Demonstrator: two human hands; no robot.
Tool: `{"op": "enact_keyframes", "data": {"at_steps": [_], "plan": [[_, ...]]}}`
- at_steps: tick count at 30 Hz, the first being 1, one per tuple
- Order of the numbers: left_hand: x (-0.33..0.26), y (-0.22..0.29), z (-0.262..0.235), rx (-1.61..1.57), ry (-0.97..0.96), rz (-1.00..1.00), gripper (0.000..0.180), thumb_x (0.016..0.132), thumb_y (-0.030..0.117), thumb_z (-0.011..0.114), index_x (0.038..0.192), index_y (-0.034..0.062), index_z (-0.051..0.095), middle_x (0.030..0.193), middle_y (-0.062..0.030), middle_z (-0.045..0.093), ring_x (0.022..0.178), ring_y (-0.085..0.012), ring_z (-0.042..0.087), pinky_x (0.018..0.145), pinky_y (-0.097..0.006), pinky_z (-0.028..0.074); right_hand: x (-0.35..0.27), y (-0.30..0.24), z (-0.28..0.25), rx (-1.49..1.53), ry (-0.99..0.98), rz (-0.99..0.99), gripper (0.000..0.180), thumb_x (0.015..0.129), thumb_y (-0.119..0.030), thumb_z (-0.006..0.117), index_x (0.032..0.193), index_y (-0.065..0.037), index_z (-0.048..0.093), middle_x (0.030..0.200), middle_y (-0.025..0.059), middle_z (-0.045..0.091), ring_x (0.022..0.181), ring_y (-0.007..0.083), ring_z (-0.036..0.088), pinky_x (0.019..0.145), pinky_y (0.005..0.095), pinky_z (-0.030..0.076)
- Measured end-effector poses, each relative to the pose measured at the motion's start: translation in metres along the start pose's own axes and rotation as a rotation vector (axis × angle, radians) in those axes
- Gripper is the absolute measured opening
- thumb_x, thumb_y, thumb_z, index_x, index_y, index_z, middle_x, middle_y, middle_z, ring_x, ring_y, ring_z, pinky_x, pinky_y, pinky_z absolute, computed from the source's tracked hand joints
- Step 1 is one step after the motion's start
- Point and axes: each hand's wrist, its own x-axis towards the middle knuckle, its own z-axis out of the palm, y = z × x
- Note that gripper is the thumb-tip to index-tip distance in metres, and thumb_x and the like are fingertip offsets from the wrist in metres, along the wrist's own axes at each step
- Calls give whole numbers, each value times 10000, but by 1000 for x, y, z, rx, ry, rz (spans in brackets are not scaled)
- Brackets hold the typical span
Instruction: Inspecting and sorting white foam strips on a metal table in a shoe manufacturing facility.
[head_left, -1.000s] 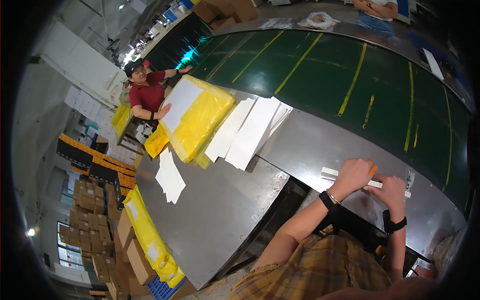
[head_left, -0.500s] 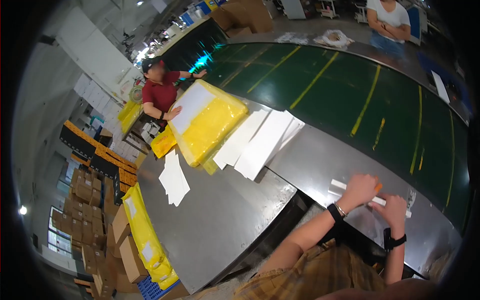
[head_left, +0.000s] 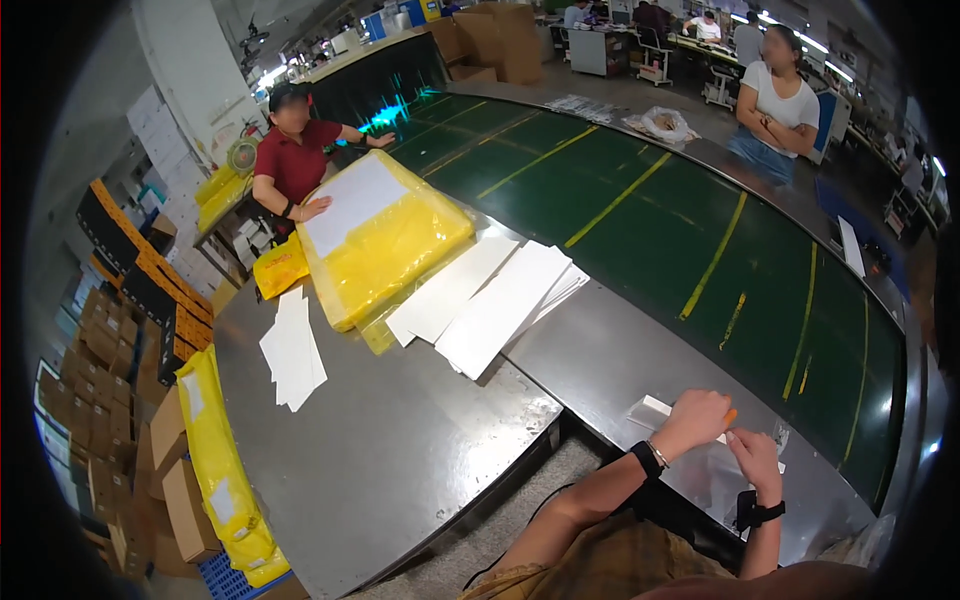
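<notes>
At the lower right, my left hand [head_left: 694, 422] is closed over a narrow white card strip [head_left: 652, 408] above the metal tabletop. A small orange bit [head_left: 731, 415] shows at its fingertips; what it is I cannot make out. My right hand [head_left: 758, 462] is closed on the same strip, its thumb and fingers close to the left hand. Clear plastic film [head_left: 700, 472] lies beneath the strip and between my wrists. The strip's middle is hidden by my fingers.
White card sheets [head_left: 510, 308] and a smaller white stack [head_left: 293, 352] lie on the metal table [head_left: 390, 470]. A co-worker in red touches a large yellow package [head_left: 410, 235]. Beyond runs a green conveyor belt [head_left: 620, 225]; another person stands behind it. Yellow packages [head_left: 222, 480] line the left.
My view has tilted up and shifted, so the scene sits differently. My right hand has come closer to the left, covering more of the strip between them.
</notes>
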Motion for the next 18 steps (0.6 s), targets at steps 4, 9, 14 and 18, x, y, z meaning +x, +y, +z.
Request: {"op": "enact_keyframes", "data": {"at_steps": [4, 9, 14, 18], "plan": [[0, 1, 4, -29, -32, -24, 279, 897, 276, 578, 839, 19, 667, 715, -181, 667, 701, -358, 677, 636, -444, 548, 0, 8, 5, -81, 1, 40, 440, 948, -408, 479, 765, -41, 638, 661, 201, 586, 704, 439, 586, 615, 511, 429], [5, -1, 7, -17, -26, 23, 303, 902, 288, 562, 827, 16, 673, 723, -185, 670, 715, -363, 679, 651, -456, 549, -1, 14, 5, -107, 10, 68, 471, 966, -421, 454, 754, -40, 630, 655, 208, 577, 709, 446, 580, 616, 517, 427], [1, -3, 6, -40, 4, -25, 295, 900, 281, 571, 810, 21, 676, 738, -183, 674, 725, -356, 680, 662, -457, 545, 2, 7, 6, -84, -9, 56, 480, 975, -428, 435, 769, -52, 649, 663, 204, 588, 718, 448, 583, 632, 524, 437], [1, -2, 4, -1, 8, -14, 293, 901, 277, 571, 808, 20, 676, 739, -182, 675, 727, -353, 679, 659, -449, 541, -2, 7, 7, -139, 23, 60, 492, 987, -428, 407, 806, -67, 687, 688, 205, 609, 731, 451, 591, 650, 526, 451]]}}
